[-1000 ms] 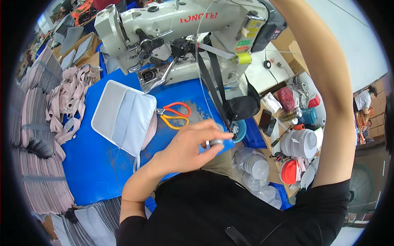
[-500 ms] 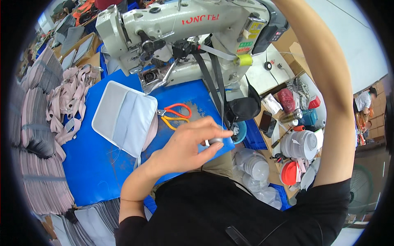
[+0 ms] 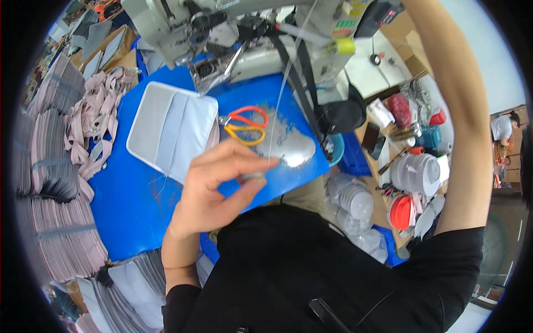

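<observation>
**Left hand pinching thread at sewing machine**

While grey fabric stacks (image 3: pixel 50 183) and pink straps (image 3: pixel 100 116) fill the left edge, a grey pouch (image 3: pixel 172 130) lies flat on the blue table (image 3: pixel 127 205). Just right of it, the left hand (image 3: pixel 214 186) has thumb and forefinger closed on a thin thread (image 3: pixel 280 105) running up to the sewing machine (image 3: pixel 250 33). Orange scissors (image 3: pixel 244 125) lie just above the fingers. Right arm (image 3: pixel 461 127) is raised; its hand is out of frame, grip cannot be told.
</observation>
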The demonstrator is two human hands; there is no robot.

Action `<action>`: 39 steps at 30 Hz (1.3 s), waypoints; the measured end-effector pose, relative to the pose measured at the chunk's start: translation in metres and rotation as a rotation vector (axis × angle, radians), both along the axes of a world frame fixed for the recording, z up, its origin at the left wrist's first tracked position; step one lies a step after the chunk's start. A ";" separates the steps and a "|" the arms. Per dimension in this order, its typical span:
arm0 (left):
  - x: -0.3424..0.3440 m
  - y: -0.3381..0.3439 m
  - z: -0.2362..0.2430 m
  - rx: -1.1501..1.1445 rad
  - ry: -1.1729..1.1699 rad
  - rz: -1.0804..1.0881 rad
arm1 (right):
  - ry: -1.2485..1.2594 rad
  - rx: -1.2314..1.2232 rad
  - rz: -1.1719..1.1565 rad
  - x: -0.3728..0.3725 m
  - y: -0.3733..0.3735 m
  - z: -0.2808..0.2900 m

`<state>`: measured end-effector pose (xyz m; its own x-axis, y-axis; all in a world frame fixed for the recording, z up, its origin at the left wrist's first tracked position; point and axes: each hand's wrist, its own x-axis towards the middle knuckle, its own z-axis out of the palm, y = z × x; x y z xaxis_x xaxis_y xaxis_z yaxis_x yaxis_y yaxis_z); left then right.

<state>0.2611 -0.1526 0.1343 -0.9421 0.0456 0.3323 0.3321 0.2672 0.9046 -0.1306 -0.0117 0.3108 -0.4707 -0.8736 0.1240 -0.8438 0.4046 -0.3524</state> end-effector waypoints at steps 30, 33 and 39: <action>0.168 -0.054 0.079 -0.363 -0.600 0.365 | -0.100 0.050 0.086 0.205 0.003 -0.312; 0.154 -0.064 0.094 -0.754 -0.611 0.120 | -0.248 0.136 0.045 0.195 0.018 -0.302; 0.150 -0.071 0.147 -0.507 -0.454 -0.248 | -0.476 0.158 -0.078 0.194 0.051 -0.298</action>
<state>0.4108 -0.2236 0.2809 -0.9241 0.3205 -0.2081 0.0579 0.6559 0.7526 0.0635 0.0396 0.0130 -0.5071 -0.8244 -0.2515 -0.5696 0.5395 -0.6200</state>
